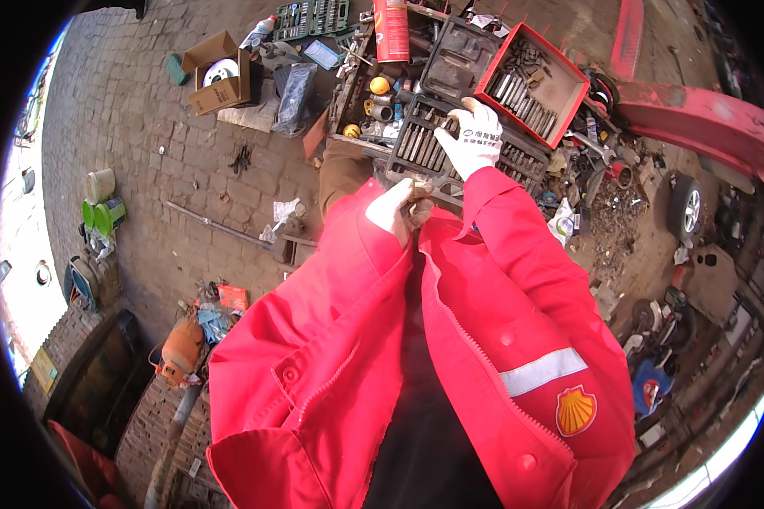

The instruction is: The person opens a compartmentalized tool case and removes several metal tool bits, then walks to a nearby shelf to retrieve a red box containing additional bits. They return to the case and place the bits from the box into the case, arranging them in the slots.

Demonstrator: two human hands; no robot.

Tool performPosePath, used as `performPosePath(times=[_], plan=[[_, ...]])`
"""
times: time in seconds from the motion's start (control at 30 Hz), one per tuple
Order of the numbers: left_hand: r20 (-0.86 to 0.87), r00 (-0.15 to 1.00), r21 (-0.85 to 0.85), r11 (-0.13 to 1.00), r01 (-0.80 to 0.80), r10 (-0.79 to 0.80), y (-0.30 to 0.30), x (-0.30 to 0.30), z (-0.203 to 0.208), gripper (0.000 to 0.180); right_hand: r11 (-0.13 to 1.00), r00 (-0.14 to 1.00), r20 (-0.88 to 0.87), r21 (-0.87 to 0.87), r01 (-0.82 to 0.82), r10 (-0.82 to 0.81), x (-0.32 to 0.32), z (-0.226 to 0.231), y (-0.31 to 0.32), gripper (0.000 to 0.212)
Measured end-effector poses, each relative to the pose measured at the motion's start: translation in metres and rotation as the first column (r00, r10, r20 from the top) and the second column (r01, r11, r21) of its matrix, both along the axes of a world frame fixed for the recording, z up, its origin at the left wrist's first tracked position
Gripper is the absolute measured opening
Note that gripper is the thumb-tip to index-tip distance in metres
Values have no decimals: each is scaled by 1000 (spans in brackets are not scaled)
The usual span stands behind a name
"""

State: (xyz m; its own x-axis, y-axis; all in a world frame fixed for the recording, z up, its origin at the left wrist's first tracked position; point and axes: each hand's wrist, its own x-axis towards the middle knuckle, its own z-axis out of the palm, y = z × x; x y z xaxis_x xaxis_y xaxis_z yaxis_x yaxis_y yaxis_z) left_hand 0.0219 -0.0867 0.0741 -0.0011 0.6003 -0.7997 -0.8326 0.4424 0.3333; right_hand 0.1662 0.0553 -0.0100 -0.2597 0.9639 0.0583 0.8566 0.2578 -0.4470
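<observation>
My right hand [475, 144], in a white printed work glove, is over an open dark tool case [386, 174] with rows of metal bits [422, 146]. Its thumb and fingers are spread apart, and nothing shows between them. Close to the near edge of the case is my left hand [401, 206], also in a white glove, with its fingers curled together. Whatever those fingers may hold is hidden. Beyond my right hand stands a red open box [579, 92] with many metal bits lying in it. A second dark moulded case part [458, 59] lies beside that box.
A red can [391, 30] and orange-yellow round things [379, 86] lie among tools. On the brick floor [119, 85] at left are a cardboard box [221, 100] and a metal rod [221, 226]. Red metal beams [696, 119], a wheel [686, 208] and scrap crowd the right.
</observation>
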Motion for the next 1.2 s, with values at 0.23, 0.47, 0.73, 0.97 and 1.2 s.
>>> performPosePath(times=[0.23,0.47,0.73,0.97,1.2], plan=[[70,996,90,994,56,-62,-2,-14,-3,39,999,993,110,-19,-45,47,-6,-12,7,43],[62,998,170,985,-40,30,4,-4,10,34,997,988,148,-66,-40,49,-1,-6,6,44],[247,967,164,981,-101,58,14,-21,27,76,993,991,-108,-95,74,-84,16,36,-19,34],[476,876,372,883,-286,83,22,-18,52,94,999,931,-364,42,8,8,12,141,-58,42],[500,866,516,794,-321,25,25,-13,81,97,970,908,-354,167,-174,224,-5,190,-70,53]])
